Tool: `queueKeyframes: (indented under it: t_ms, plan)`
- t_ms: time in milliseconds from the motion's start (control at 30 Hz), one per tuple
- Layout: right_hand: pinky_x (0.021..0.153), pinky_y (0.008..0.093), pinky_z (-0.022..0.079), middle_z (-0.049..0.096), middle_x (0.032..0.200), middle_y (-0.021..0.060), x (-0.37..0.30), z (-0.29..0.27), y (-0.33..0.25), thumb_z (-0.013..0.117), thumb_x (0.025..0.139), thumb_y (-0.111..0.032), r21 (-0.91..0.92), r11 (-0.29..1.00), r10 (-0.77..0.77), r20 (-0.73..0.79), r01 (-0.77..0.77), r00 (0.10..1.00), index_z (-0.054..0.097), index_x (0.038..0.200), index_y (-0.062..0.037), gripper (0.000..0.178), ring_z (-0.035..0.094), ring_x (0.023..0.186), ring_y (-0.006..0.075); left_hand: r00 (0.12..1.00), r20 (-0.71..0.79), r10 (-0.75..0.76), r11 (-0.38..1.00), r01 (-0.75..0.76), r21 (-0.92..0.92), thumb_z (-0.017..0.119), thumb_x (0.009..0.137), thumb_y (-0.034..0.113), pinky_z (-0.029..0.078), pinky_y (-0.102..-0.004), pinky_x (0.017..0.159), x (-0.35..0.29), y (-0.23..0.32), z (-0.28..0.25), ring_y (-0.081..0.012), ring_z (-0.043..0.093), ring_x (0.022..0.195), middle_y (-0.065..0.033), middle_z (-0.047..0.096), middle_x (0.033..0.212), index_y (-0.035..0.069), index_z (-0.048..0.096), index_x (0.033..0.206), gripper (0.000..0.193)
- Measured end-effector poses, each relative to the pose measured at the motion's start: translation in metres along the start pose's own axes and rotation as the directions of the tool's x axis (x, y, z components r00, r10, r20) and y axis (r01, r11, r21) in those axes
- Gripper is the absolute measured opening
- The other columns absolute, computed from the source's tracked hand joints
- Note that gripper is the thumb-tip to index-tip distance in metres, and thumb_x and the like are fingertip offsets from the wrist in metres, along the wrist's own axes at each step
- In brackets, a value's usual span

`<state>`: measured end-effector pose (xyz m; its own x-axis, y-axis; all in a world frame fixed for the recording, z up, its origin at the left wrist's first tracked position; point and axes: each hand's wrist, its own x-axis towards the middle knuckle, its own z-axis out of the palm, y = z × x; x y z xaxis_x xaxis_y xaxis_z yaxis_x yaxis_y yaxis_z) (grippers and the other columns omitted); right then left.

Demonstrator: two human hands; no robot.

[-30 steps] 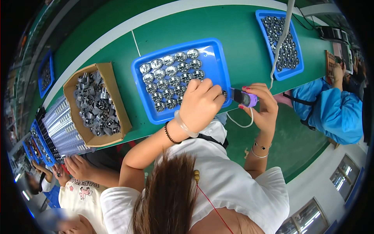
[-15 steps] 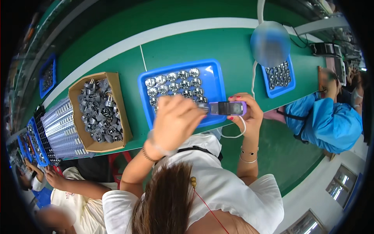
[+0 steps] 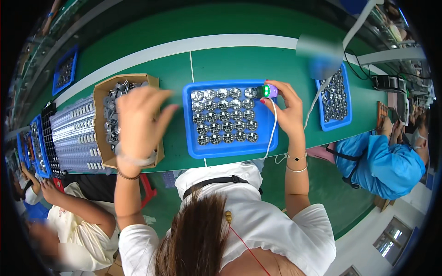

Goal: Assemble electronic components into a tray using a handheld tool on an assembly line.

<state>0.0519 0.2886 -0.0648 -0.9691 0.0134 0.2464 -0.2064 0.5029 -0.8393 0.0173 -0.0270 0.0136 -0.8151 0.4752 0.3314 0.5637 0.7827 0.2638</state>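
My right hand point(image 3: 286, 106) grips a small purple device point(image 3: 271, 90) with a lit green light and a white cable point(image 3: 275, 126) trailing from it. The device's dark end meets a round silver part point(image 3: 250, 93) at the far right of a blue tray point(image 3: 230, 150). Rows of similar shiny round parts point(image 3: 223, 116) lie in that tray. My left hand point(image 3: 142, 122), slightly blurred, hovers over a cardboard box point(image 3: 154, 83) with its thumb and fingers apart and nothing seen in them. Grey plug-like pieces point(image 3: 110, 108) fill the box, partly hidden by this hand.
Stacked clear plastic trays point(image 3: 76, 133) sit left of the box. Another blue tray of parts point(image 3: 335, 123) stands to the right, near a white lamp-like arm point(image 3: 357, 25). A co-worker in blue point(image 3: 382, 158) sits at right; another person's arm point(image 3: 83, 209) reaches in at left.
My left hand has left the tray and swung left over the box. My right hand has carried the purple device to the tray's far right corner; its green light now shows.
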Motion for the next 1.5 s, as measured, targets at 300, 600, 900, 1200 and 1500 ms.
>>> queueKeyframes:
  t_ms: [300,600,900,1200,1500]
  plan:
    - [0.089,0.0296,0.048,0.060,0.110,0.0092,-0.003,0.001,0.003,0.075,0.073,0.002,0.016,0.999,0.042,-0.001,-0.042,0.999,0.062,0.114,-0.0003,0.044,0.059,0.102,0.0176,0.794,0.074,0.603,0.795,-0.591,-0.139,0.068,0.071,0.019,0.039,-0.0320,0.071,0.083,0.050,0.116,-0.0161,0.053,0.077,0.0001,0.056,0.076,0.013,0.066,0.070,0.006]
    - [0.090,0.0286,0.048,0.059,0.114,0.0105,-0.010,-0.002,0.002,0.073,0.074,0.007,0.110,0.990,0.093,-0.087,-0.083,0.992,0.058,0.116,0.0016,0.046,0.059,0.104,0.0188,0.751,0.080,0.655,0.755,-0.647,-0.112,0.064,0.066,0.016,0.038,-0.0295,0.070,0.090,0.055,0.130,-0.0143,0.053,0.074,0.0021,0.055,0.070,0.012,0.064,0.061,0.007]
    - [0.091,0.0304,0.045,0.058,0.114,0.0134,-0.032,-0.025,-0.015,0.073,0.074,0.004,-0.018,0.996,-0.087,-0.052,0.087,0.995,0.056,0.115,0.0039,0.044,0.057,0.104,0.0210,0.728,0.058,0.683,0.730,-0.678,-0.082,0.062,0.070,0.015,0.038,-0.0294,0.072,0.096,0.073,0.142,-0.0138,0.055,0.077,0.0015,0.057,0.077,0.014,0.068,0.070,0.006]
    - [0.090,0.0303,0.046,0.059,0.109,0.0117,-0.033,-0.013,-0.021,0.076,0.072,0.001,0.001,1.000,0.005,-0.059,-0.004,0.998,0.060,0.112,0.0036,0.042,0.058,0.102,0.0205,0.839,0.135,0.527,0.797,-0.433,-0.420,0.063,0.084,0.016,0.041,-0.0329,0.077,0.093,0.050,0.129,-0.0206,0.058,0.090,-0.0035,0.059,0.089,0.010,0.067,0.098,0.016]
    - [0.088,0.0287,0.046,0.060,0.108,0.0095,-0.027,0.001,-0.011,0.076,0.073,-0.001,-0.021,0.999,0.036,-0.009,-0.036,0.999,0.062,0.112,0.0004,0.041,0.058,0.100,0.0174,0.770,0.104,0.629,0.753,-0.572,-0.325,0.067,0.075,0.014,0.038,-0.0325,0.073,0.072,0.039,0.103,-0.0184,0.052,0.082,-0.0012,0.055,0.085,0.012,0.070,0.083,0.009]
